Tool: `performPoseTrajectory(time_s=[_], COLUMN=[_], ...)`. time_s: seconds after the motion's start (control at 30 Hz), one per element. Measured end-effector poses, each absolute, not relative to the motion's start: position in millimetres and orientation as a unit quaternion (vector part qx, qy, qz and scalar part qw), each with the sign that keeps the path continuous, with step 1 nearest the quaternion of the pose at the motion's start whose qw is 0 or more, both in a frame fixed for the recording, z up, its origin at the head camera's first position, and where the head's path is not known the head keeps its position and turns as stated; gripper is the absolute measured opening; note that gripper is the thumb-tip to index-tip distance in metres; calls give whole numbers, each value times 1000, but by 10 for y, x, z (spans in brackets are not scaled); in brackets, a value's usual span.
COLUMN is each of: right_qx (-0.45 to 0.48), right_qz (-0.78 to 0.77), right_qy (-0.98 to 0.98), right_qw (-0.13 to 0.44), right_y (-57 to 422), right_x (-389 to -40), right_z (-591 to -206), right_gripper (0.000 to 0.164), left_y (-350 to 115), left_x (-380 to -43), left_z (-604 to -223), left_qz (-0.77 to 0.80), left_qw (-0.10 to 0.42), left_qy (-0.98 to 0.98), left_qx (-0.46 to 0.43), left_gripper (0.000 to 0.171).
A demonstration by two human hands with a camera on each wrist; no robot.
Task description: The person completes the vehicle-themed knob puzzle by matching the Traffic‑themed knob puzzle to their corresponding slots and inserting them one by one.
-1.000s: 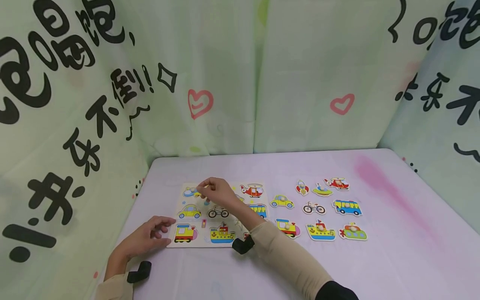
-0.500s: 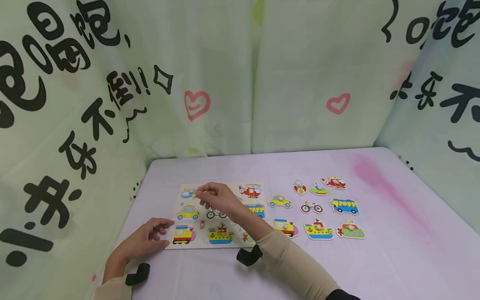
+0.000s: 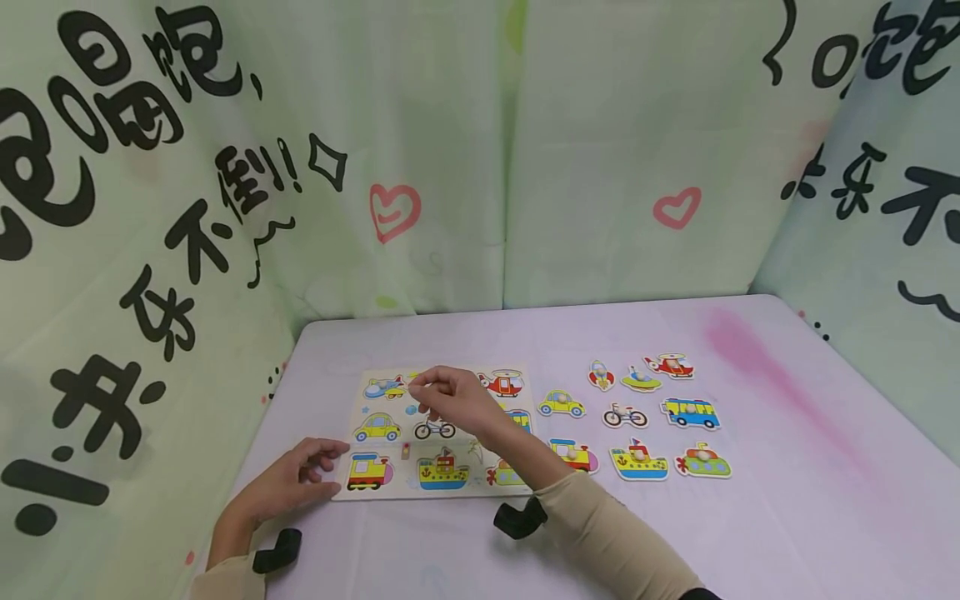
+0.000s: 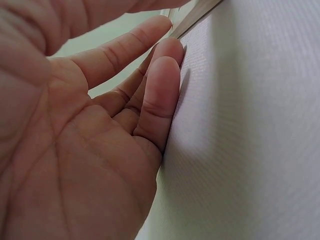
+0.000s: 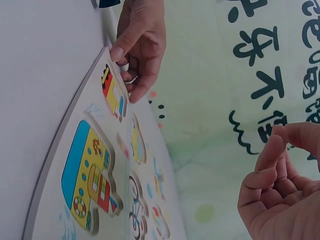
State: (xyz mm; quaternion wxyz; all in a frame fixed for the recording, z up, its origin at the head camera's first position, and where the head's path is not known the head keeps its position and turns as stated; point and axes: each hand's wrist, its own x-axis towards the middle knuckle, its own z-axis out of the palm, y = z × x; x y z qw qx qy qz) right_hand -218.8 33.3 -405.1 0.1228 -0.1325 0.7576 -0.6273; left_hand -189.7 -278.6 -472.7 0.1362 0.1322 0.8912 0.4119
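My left hand (image 3: 288, 479) rests at the left edge of a white puzzle board (image 3: 397, 493), fingertips and thumb touching its side and near corner. In the left wrist view its fingers (image 4: 160, 100) are loosely bent above the tabletop. Over the board's back row hovers my right hand (image 3: 457, 400), thumb and index tips together; nothing shows between them in the right wrist view. Beside those fingertips lies the airplane (image 3: 384, 388) on the board. The board also shows a yellow car (image 3: 377, 427), a bicycle (image 3: 433, 428), a train (image 3: 367, 472) and a ship (image 5: 87, 170).
Loose knobbed puzzle pieces lie right of the board, among them a yellow car (image 3: 561, 403), a bicycle (image 3: 624, 415), a bus (image 3: 690, 412), a helicopter (image 3: 670, 365) and a submarine (image 3: 702, 461). Behind the table (image 3: 810, 500) hangs a printed curtain (image 3: 585, 208).
My right hand has shifted right from the airplane, so more of the airplane shows. My left hand stays at the board's edge. The head view has shifted slightly.
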Motion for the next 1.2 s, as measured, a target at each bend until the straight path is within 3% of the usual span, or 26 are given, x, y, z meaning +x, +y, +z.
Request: performPoseTrajectory(time_s=[1.2], right_qx=[-53], right_qz=[-580], right_qy=[808], right_qw=[87], right_y=[1183], right_x=[-2319], right_z=[-4235], right_gripper=[27], left_y=[-2787], left_x=[-1899], left_z=[-4735], left_qz=[410], left_qw=[136], left_qy=[891], left_qx=[139], left_gripper=[58])
